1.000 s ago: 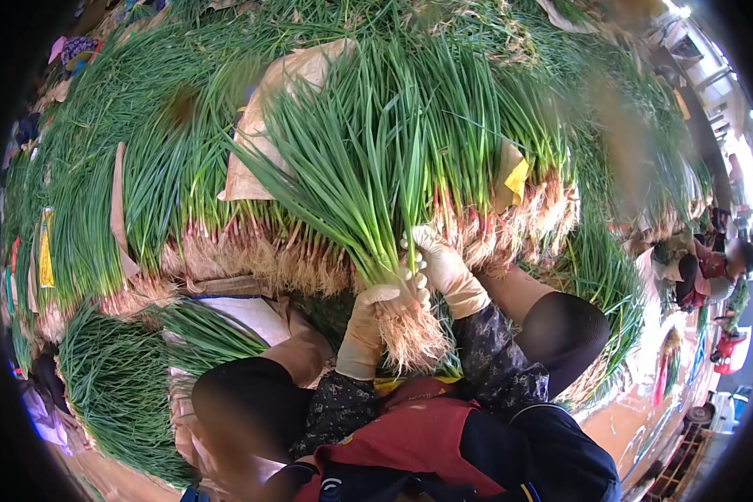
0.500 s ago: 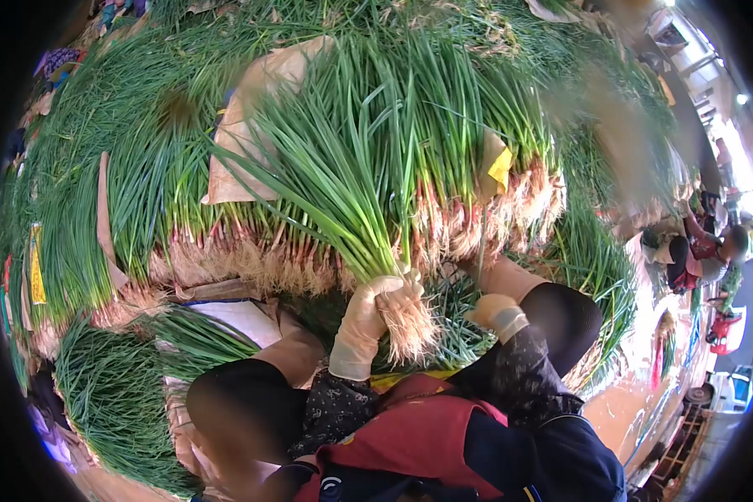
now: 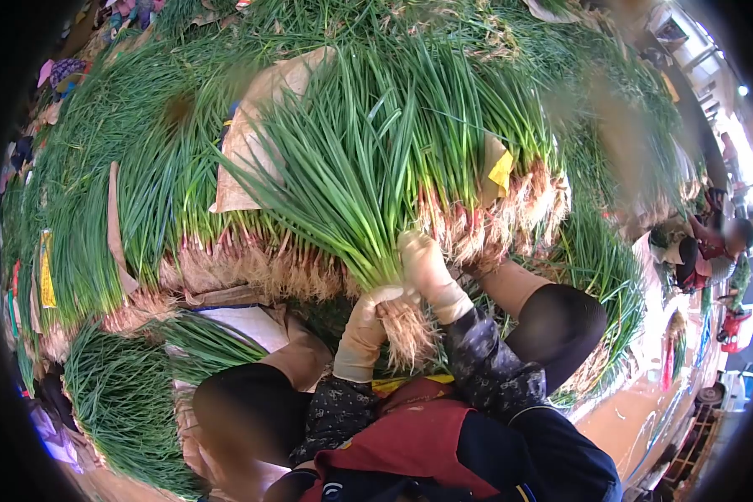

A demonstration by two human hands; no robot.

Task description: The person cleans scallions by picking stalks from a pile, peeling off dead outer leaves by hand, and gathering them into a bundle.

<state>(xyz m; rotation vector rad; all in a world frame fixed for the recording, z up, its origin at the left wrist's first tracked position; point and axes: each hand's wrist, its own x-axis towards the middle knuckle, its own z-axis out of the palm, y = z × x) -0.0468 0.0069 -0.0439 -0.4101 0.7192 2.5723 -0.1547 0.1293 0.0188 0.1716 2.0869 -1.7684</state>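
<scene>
My left hand (image 3: 365, 325), in a pale glove, is closed around a bunch of green onions (image 3: 361, 230) just above its roots. The leaves fan upward and to the left, and the pale stringy roots (image 3: 410, 330) hang below the grip. Against the right side of the same stems rests my right hand (image 3: 427, 266), gloved alike. Its fingers are curled in, and what they pinch, if anything, is hidden. Behind the bunch stands a long row of more green onions (image 3: 456, 167), roots toward me.
A brown paper sheet (image 3: 263, 134) lies among the leaves. Below left is a heap of green onions (image 3: 125, 410) beside a white sheet (image 3: 247, 325). My bent knees (image 3: 560, 326) flank the work. At the far right sits another person (image 3: 711, 251).
My right hand has moved up and left from above my knee to the side of the bunch. My left hand still grips the bunch in nearly the same place.
</scene>
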